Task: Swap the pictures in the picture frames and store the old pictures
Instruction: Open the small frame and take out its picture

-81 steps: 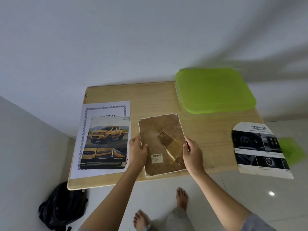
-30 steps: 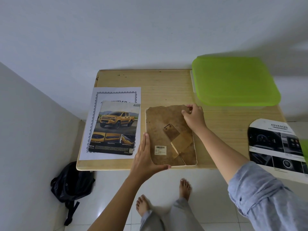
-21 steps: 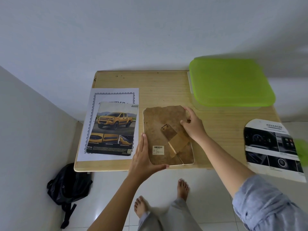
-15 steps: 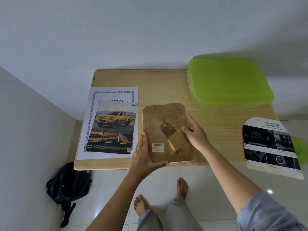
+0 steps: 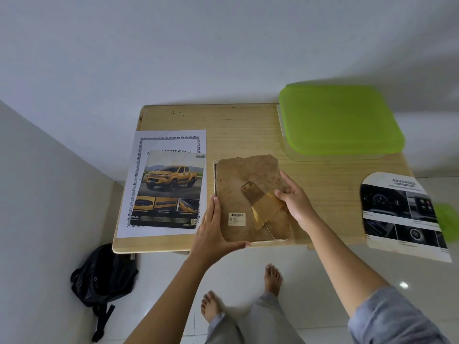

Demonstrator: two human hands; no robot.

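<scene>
Picture frame (image 5: 268, 241) lies face down at the near edge of the wooden table (image 5: 236, 130), in the lower middle of the view, and you have both hands on it. Your left hand (image 5: 212, 232) rests flat against its lower left corner, fingers straight up the left side and thumb stretched along the bottom edge. Your right hand (image 5: 296, 203) grips the right edge of the backing board (image 5: 238, 180), thumb on top beside the easel stand (image 5: 260, 202).

The board is brown, stained and mottled, with a ragged top edge. The frame's pale rim shows along the left and bottom. A white barcode sticker (image 5: 236, 218) sits low on the board, its print too small to read.

Just left of the frame, a truck flyer (image 5: 171, 187) showing a yellow pickup and marked TOYOTA in its upper right corner lies on a white sheet (image 5: 171, 137) with an ornamental border. At the upper right sits a container (image 5: 340, 120) with a green lid. At the right is a brochure (image 5: 400, 214) headed ADVANCED.
</scene>
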